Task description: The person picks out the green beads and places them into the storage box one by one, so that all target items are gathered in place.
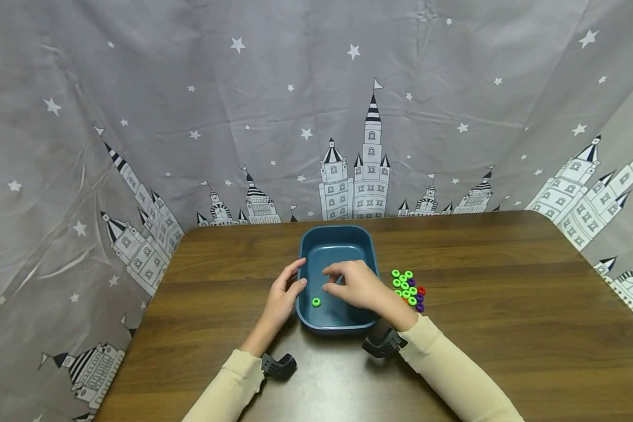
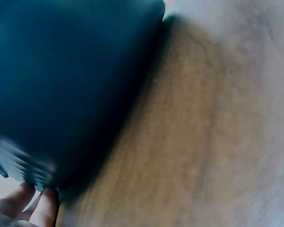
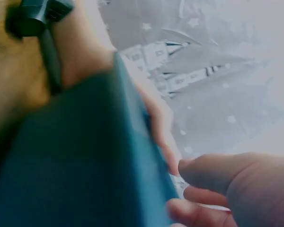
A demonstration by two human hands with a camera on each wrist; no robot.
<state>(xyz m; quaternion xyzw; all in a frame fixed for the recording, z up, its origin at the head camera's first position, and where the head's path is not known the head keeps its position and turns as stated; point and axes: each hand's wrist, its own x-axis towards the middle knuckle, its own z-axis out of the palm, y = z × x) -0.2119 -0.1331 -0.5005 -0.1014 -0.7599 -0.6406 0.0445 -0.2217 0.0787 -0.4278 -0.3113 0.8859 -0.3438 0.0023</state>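
Note:
A dark blue rectangular bin [image 1: 339,250] stands on the wooden table. At its left rim is my left hand [image 1: 283,293], the fingers and thumb extended and touching the side. In the left wrist view, fingertips [image 2: 47,203] meet the outside of the bin. Over the bin's inside hovers my right hand [image 1: 356,284], its thumb and index finger apart with nothing visible between them. One small green ring [image 1: 316,302] lies on the bin floor, near the front left. The right wrist view shows the thumb [image 3: 208,172] above the other fingers, beside the bin wall.
Right of the bin, a loose cluster of small green rings [image 1: 405,286] lies on the table [image 1: 506,293]. Several purple rings [image 1: 419,307] and a red ring [image 1: 421,291] are among them. A grey curtain [image 1: 274,146] with castles and stars hangs behind the table.

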